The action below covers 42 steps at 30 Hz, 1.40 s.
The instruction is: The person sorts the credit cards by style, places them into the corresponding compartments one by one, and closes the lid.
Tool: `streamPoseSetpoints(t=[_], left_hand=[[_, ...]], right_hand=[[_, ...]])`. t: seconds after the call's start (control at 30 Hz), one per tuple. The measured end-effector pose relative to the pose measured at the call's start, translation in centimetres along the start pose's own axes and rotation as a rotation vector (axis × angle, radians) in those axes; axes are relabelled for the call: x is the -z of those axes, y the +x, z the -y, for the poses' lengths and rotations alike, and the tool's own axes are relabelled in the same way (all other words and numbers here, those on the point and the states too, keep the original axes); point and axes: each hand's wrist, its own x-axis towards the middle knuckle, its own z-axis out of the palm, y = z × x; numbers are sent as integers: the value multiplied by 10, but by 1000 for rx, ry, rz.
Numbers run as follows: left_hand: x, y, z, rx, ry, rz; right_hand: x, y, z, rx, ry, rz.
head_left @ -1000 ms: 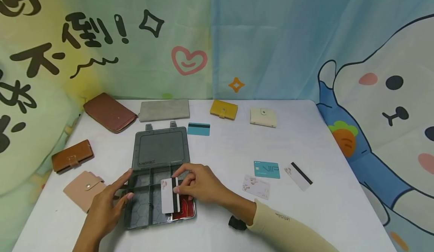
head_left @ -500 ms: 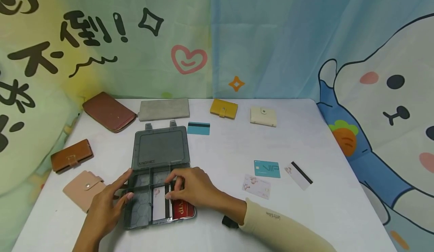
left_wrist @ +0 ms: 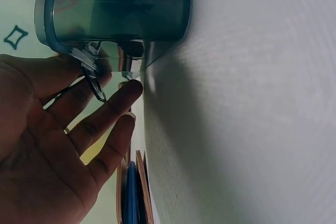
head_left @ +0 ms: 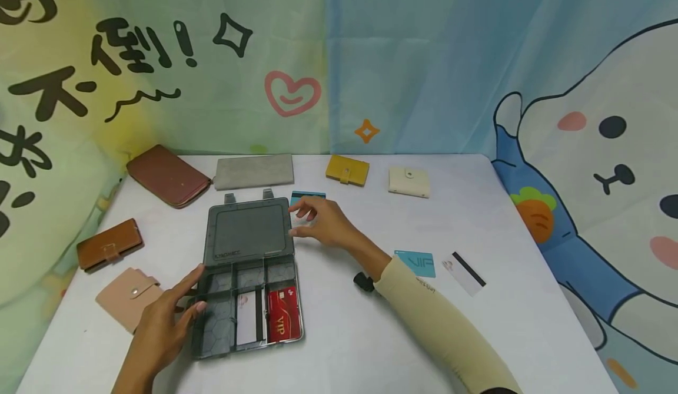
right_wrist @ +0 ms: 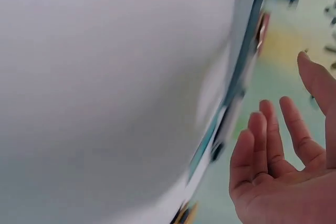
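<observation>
A grey transparent divided box (head_left: 214, 323) lies with its lid (head_left: 249, 229) swung back on the table. A white card with a black stripe (head_left: 246, 317) lies in its front middle compartment, and a red VIP card (head_left: 283, 314) in the front right one. My left hand (head_left: 168, 317) rests fingers and thumb at the box's left side; in the left wrist view the fingers (left_wrist: 113, 111) are by a latch. My right hand (head_left: 325, 223), holding nothing, hovers by the lid's right edge, fingers parted. It partly covers a blue striped card (head_left: 312, 194).
A blue VIP card (head_left: 415, 262) and a white striped card (head_left: 464, 273) lie to the right. Along the back are a brown wallet (head_left: 168, 176), grey wallet (head_left: 254, 172), yellow wallet (head_left: 346, 170) and cream wallet (head_left: 409, 182). Tan (head_left: 110, 244) and pink wallets (head_left: 129, 298) lie left.
My right hand has set the white striped card in the front middle compartment and let go. It has moved up and right to the lid's edge. My left hand has stayed at the box.
</observation>
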Motion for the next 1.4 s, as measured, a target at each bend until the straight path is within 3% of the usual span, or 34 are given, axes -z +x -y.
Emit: streamPoseSetpoints(t=[0.37,0.57,0.83,1.13,1.27,1.4], left_hand=[[0,0,-1,5,1,9],[-1,0,0,13,2,20],[0,0,0,24,-4,26],[-1,0,1,-6,-14,11],[0,1,1,6,-9,17],[0,1,1,14,-9,23]], right_hand=[[16,48,-28,-209,-238,-73],[17,59,-32,-282,-317,-63],[17,61,-29,-343,-336,-62],[31,45,-25,-363,-262,-104],[44,31,-20,-310,-190,-45],[52,12,-12,-271,-30,65]])
